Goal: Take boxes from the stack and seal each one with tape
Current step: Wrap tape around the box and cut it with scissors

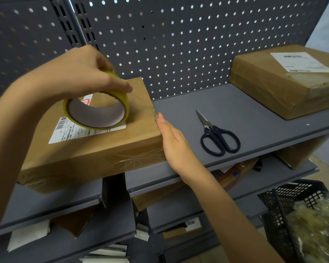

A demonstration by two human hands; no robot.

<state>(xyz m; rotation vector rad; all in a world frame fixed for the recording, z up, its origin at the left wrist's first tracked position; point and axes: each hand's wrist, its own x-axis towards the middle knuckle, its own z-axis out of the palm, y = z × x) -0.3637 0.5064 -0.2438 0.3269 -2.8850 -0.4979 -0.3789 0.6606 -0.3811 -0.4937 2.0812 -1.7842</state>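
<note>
Now, tape roll [96, 109]: left hand [80, 73] gripping it on the box [110, 141] top.
right hand [172, 137]: flat, fingers straight, pressing the box's 3 o'clock side.
scissors [217, 137]: lying at 3 o'clock, nearer the right hand.

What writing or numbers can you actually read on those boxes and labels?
Nothing is legible.
Near box, white shipping label: barcode and small print, too blurred; a red mark shows through the tape roll, unreadable.
Far box, its label: barcodes and text, too small.
Lower-shelf box's barcode sticker: unreadable.
</note>
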